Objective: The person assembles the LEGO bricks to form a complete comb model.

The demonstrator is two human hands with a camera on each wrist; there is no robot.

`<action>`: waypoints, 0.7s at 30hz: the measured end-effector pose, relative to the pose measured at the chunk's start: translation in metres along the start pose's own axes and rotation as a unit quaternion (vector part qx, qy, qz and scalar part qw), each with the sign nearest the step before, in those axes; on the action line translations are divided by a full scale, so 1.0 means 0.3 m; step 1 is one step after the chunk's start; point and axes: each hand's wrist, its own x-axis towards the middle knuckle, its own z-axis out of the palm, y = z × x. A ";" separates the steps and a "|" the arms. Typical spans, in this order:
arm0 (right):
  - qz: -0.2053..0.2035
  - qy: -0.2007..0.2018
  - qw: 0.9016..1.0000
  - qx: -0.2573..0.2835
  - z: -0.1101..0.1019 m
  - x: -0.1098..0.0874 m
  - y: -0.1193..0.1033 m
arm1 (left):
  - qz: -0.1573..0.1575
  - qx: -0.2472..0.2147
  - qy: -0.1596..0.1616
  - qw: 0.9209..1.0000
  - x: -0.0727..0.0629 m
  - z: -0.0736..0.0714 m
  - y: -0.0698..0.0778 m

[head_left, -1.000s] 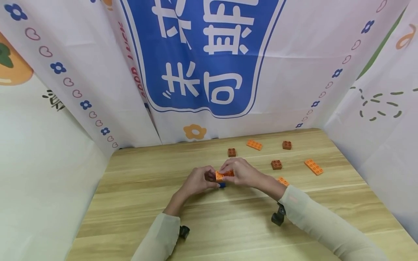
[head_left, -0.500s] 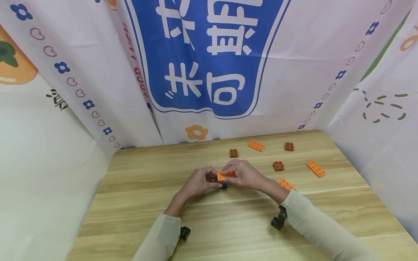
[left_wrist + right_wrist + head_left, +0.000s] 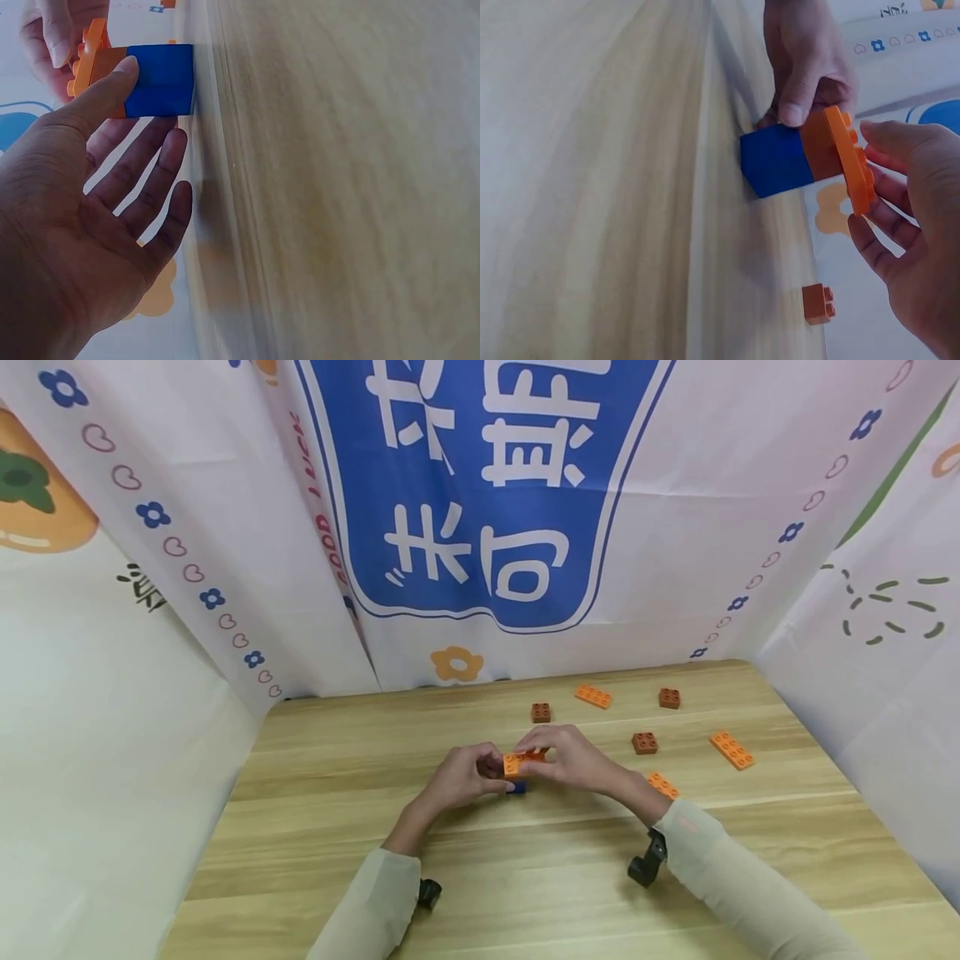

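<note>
A small stack joins a blue block (image 3: 776,161), a brown brick (image 3: 823,148) and an orange studded building plate (image 3: 849,161) on top, its studs facing up. My left hand (image 3: 459,777) pinches the stack from the left, the thumb across the seam of the blue block (image 3: 161,79) and the brown brick. From the other side my right hand (image 3: 572,760) holds the orange plate (image 3: 512,766) between thumb and fingers; one end of the plate juts out past the brown brick. In the head view the hands hide most of the stack.
Beyond the hands lie loose brown bricks (image 3: 541,712), (image 3: 644,742) and another brown brick (image 3: 670,697). Orange plates (image 3: 593,696) are spread to the right, one orange plate (image 3: 663,785) beside the right forearm. A printed cloth (image 3: 480,643) hangs behind the wooden table (image 3: 337,827).
The whole scene has shifted slightly right in the head view. My right fingers have drawn a little to the right along the orange plate; the left hand keeps its hold.
</note>
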 end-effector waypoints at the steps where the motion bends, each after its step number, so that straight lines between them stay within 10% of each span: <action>1: -0.002 0.003 1.000 0.002 -0.004 -0.002 0.006 | 0.000 0.002 0.000 1.000 0.000 0.001 0.000; 21: 0.065 0.041 0.997 0.005 -0.072 -0.018 0.095 | -0.006 -0.007 -0.002 1.000 0.000 0.002 0.004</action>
